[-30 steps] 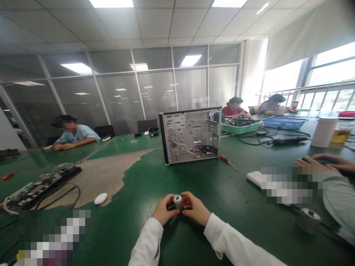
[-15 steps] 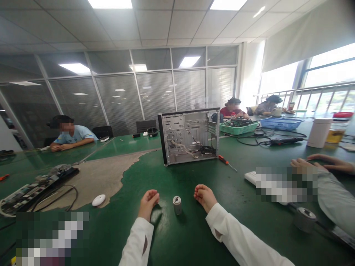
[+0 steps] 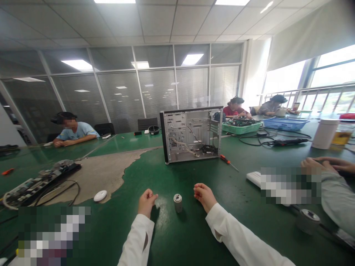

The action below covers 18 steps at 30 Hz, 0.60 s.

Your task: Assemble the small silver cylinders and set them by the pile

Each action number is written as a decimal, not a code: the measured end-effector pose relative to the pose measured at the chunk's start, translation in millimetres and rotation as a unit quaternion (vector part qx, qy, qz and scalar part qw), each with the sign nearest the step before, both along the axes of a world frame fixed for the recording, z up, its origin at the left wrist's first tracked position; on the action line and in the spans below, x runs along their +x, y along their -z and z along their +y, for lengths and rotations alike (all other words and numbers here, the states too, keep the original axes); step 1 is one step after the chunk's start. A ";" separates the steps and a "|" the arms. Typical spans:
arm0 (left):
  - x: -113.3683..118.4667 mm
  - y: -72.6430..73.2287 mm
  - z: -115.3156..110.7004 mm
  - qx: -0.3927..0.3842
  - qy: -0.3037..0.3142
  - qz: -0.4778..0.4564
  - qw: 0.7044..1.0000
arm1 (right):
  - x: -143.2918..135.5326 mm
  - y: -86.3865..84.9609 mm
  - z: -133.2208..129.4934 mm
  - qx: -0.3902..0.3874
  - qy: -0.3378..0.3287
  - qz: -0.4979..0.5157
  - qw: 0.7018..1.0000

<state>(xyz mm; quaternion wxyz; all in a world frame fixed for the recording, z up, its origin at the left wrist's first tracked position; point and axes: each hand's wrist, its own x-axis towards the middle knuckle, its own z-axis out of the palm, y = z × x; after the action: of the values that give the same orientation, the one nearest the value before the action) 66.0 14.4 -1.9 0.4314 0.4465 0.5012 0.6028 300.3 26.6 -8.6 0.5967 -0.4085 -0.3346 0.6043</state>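
Observation:
A small grey cylinder (image 3: 178, 204) with a pale top stands upright on the green table (image 3: 155, 173). My left hand (image 3: 148, 202) is just left of it, fingers curled in and thumb against them; whatever it might hold is too small to make out. On the cylinder's right, my right hand (image 3: 203, 195) has its fingers curled together, and their inner side is hidden. Neither hand touches the cylinder. Beyond them stands an open computer case (image 3: 191, 136), with a red-handled screwdriver (image 3: 228, 162) lying at its lower right corner.
To the left are a circuit-board assembly (image 3: 44, 181) with cables and a white round object (image 3: 100, 195). A co-worker's hands (image 3: 318, 166) are at the right, near a white device (image 3: 253, 178). Green (image 3: 241, 128) and blue (image 3: 285, 124) baskets stand farther back.
The view has shifted slightly, so the case and objects around it appear a little higher and to the right. My left hand's fingers look more closed; my right hand is almost unchanged.

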 end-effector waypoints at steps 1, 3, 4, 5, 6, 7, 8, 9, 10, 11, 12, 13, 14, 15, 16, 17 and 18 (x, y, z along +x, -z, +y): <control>0.1 0.2 0.4 0.000 -0.002 0.007 1.000 | -0.2 0.4 0.1 0.002 -0.003 -0.004 1.000; 1.2 0.3 0.7 0.005 -0.007 0.027 1.000 | -1.4 1.1 -0.2 0.014 -0.015 -0.023 1.000; 2.5 0.0 0.4 0.009 -0.007 0.040 0.999 | -2.4 1.3 -0.7 0.025 -0.025 -0.039 0.999; 4.4 -0.7 -0.3 0.016 -0.004 0.053 0.998 | -3.6 1.1 -1.7 0.038 -0.035 -0.059 0.997; 7.1 -1.7 -1.5 0.025 0.006 0.067 0.997 | -5.1 0.5 -3.1 0.054 -0.046 -0.082 0.994; 10.4 -3.1 -3.0 0.034 0.024 0.079 0.996 | -6.8 -0.7 -5.0 0.072 -0.054 -0.107 0.990; 14.3 -4.7 -4.9 0.043 0.053 0.086 0.994 | -8.7 -2.6 -7.6 0.090 -0.057 -0.137 0.985; 18.6 -6.3 -7.0 0.050 0.097 0.087 0.990 | -10.7 -5.3 -10.8 0.111 -0.055 -0.169 0.978; 23.0 -8.0 -9.3 0.052 0.149 0.088 0.984 | -12.9 -8.7 -14.7 0.135 -0.047 -0.204 0.969; 27.5 -9.5 -11.6 0.052 0.195 0.091 0.975 | -15.2 -12.7 -19.2 0.163 -0.036 -0.238 0.957; 31.7 -10.9 -13.8 0.055 0.240 0.096 0.965 | -17.6 -17.0 -24.1 0.191 -0.026 -0.271 0.943; 35.6 -12.0 -15.9 0.062 0.276 0.098 0.954 | -20.0 -21.6 -29.1 0.221 -0.017 -0.301 0.928; 39.1 -13.0 -17.9 0.068 0.302 0.099 0.946 | -22.6 -25.9 -34.1 0.248 -0.013 -0.325 0.912; 42.2 -13.8 -19.7 0.072 0.318 0.102 0.940 | -25.1 -29.9 -38.6 0.274 -0.014 -0.344 0.898; 44.9 -14.4 -21.3 0.077 0.324 0.105 0.937 | -27.6 -33.2 -42.5 0.294 -0.016 -0.358 0.886; 47.3 -15.0 -22.8 0.081 0.326 0.111 0.935 | -29.9 -35.7 -45.5 0.310 -0.019 -0.369 0.876; 49.4 -15.5 -24.1 0.084 0.323 0.120 0.935 | -32.0 -37.3 -47.7 0.321 -0.022 -0.377 0.869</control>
<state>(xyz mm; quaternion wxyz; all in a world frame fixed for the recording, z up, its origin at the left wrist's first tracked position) 115.4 -9.7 13.7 0.5004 0.6882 0.3255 0.4123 268.3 -21.0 28.8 0.5103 -0.3837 -0.7184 0.2763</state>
